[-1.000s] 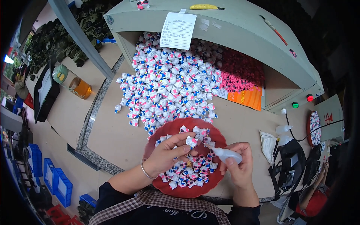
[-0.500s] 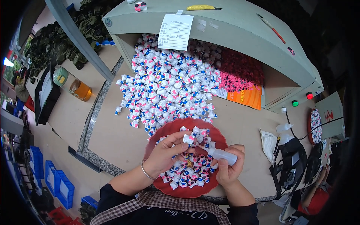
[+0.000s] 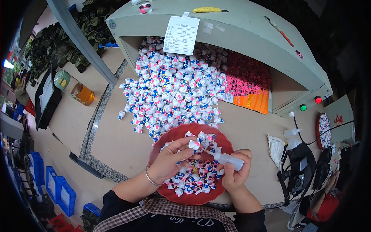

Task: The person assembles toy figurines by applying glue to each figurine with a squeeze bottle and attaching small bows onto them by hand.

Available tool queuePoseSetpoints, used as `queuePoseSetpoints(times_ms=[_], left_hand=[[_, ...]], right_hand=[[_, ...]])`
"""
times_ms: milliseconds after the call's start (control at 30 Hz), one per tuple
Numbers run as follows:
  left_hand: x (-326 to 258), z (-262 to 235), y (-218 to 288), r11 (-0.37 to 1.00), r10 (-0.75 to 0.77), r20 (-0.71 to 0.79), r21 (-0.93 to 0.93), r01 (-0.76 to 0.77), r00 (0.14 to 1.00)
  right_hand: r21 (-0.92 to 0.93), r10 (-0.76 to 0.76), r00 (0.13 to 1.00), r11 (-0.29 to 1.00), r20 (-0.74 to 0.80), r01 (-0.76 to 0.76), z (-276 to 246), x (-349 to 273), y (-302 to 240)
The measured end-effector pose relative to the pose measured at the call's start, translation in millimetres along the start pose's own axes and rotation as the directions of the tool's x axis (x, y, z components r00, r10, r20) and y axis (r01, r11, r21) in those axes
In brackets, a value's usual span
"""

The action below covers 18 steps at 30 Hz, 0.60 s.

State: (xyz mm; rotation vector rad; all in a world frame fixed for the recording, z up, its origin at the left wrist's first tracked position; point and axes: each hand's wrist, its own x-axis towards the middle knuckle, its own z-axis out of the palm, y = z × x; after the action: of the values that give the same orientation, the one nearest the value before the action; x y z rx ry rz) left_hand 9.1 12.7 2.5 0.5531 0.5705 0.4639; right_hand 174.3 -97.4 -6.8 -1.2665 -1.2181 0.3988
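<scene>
Between the thumb and fingers of my left hand (image 3: 169, 161) is a small white figurine (image 3: 194, 144) with pink and blue parts. My right hand (image 3: 236, 173) grips a translucent squeeze bottle (image 3: 228, 160), its thin tip pointing left, close to the figurine; whether they touch I cannot tell. Both hands are over a red scalloped bowl (image 3: 157, 153), which holds many similar figurines (image 3: 195, 183), some with dark glasses. Beyond the bowl, a large heap of white figurines (image 3: 170, 91) spreads from under a grey-green cabinet onto the table.
Small pink pieces (image 3: 245, 79) lie under the cabinet (image 3: 239, 33) beside an orange sheet (image 3: 253, 101). A paper label hangs from its edge; a brush (image 3: 279, 31) lies on top. At left stands a drink bottle (image 3: 77, 91). Black gear (image 3: 299, 170) and a white cloth (image 3: 275, 149) lie right.
Almost nothing differs. The figurine and the bottle stay in the same grip, and the view has shifted very slightly.
</scene>
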Motion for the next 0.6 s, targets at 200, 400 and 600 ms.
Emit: queuePoseSetpoints(times_ms=[200,400,600], left_hand=[[-0.8,0.6,2.8,1.000,-0.009,0.026,0.009,0.009,1.000],[0.2,-0.8,1.5,1.000,-0.010,0.023,0.001,0.010,1.000],[0.4,-1.3,1.4,1.000,-0.026,0.019,-0.014,0.026,0.999]], right_hand=[[0.014,-0.022,0.999,1.000,-0.023,0.022,2.3,-1.5,2.2],[0.105,0.004,0.999,0.994,-0.032,-0.001,2.2,-1.0,2.8],[0.098,-0.004,0.999,0.995,-0.034,0.008,3.8,0.2,2.5]])
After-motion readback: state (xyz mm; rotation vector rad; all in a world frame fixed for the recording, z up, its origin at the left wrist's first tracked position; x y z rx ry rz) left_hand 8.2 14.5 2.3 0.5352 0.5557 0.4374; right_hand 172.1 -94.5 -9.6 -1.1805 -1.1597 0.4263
